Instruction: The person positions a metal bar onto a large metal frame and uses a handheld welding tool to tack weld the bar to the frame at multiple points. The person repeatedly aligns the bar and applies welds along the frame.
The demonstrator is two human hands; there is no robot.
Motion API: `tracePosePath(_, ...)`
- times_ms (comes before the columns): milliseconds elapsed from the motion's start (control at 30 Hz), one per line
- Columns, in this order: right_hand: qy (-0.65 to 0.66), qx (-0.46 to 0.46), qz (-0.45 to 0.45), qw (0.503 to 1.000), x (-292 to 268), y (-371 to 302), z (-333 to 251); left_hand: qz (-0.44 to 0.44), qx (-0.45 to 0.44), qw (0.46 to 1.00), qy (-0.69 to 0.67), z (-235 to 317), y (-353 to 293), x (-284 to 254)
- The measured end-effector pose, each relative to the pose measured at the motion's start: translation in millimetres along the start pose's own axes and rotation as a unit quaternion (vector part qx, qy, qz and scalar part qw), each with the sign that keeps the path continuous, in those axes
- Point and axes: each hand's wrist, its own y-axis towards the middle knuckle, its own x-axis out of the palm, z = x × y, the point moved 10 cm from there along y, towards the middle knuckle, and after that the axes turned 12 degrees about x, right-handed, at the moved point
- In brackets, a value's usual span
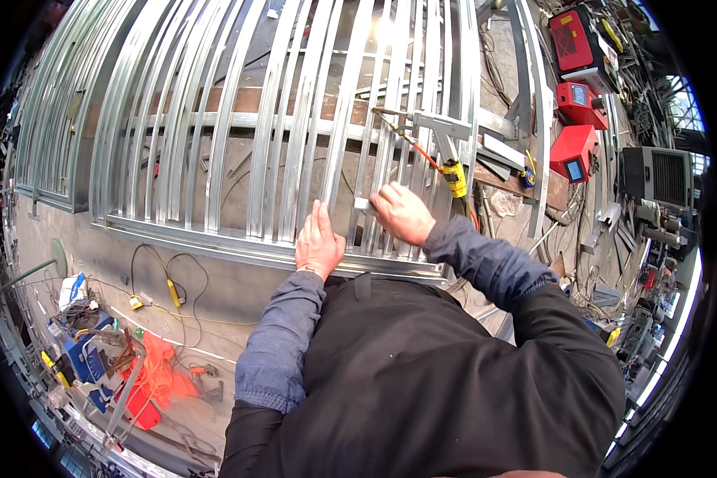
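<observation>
A long frame of parallel silvery metal bars [264, 179] lies before me, its near rail [215, 245] running along my waist. My left hand [319, 245] lies flat on the bars near that rail, fingers stretched out and close together. To its right, my right hand [405, 215] is closed around a small light-grey block-like piece [363, 205], whose end sticks out toward the left. Most of this piece is hidden in the fingers. Just beyond my right hand rests a torch-like tool with a yellow grip [454, 178] on the bars.
Red machines [579, 153] with small screens stand at the right, near a dark grey boxy unit [657, 175]. A blue tape measure [528, 177] lies on a wooden board. Behind at the left are orange netting [164, 373], loose cables and a green disc [60, 258].
</observation>
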Motion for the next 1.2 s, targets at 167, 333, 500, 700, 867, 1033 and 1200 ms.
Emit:
tracePosePath(167, 0.114, 0.031, 0.092, 0.989, -90.0, 42.5, -2.4, -0.013, -0.021, 1.000, 0.005, -0.5, -6.0, -0.9)
tracePosePath(333, 0.093, 0.030, 0.044, 0.994, -11.9, 50.6, 24.5, -0.012, -0.028, 1.000, -0.002, -1.9, 3.2, -0.4)
tracePosePath(500, 0.067, 0.008, 0.033, 0.997, 35.1, 46.3, 19.0, -0.032, -0.026, 0.999, -0.034, -4.8, -2.2, 6.0)
tracePosePath(700, 0.057, -0.006, 0.051, 0.997, 44.5, 45.2, 14.7, -0.036, -0.006, 0.998, -0.060, -6.6, -3.8, 7.9)
tracePosePath(867, 0.052, 0.059, -0.020, 0.997, 78.7, 45.9, 21.3, -0.036, 0.005, 0.998, -0.042, -0.2, -1.1, 2.6)
tracePosePath(1033, 0.080, 0.126, 0.008, 0.989, 68.9, 37.2, 30.9, -0.031, 0.001, 0.998, -0.059, -4.1, -1.0, 3.7)
tracePosePath(1200, 0.066, 0.243, 0.129, 0.959, -35.5, -15.7, 74.4, -0.026, -0.002, 0.997, -0.076, -12.2, -4.8, 11.9)
